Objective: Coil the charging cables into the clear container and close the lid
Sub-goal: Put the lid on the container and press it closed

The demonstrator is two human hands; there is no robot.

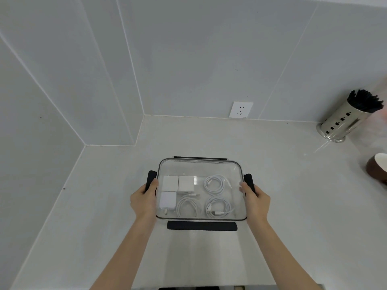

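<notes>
A clear rectangular container point(200, 164) sits on the pale counter with its clear lid on top. Inside lie three coiled white cables point(214, 184) and three white charger blocks point(170, 183). Black latch flaps stick out on all four sides; the near flap point(202, 226) and the far flap point(200, 158) lie flat outward. My left hand point(144, 200) grips the left side latch point(151, 177). My right hand point(254, 198) grips the right side latch point(249, 181).
A wall socket point(240, 109) sits on the tiled back wall. A steel utensil holder point(343, 120) with dark sticks stands at the far right, and a brown and white bowl point(377, 166) lies at the right edge. Walls close in on the left.
</notes>
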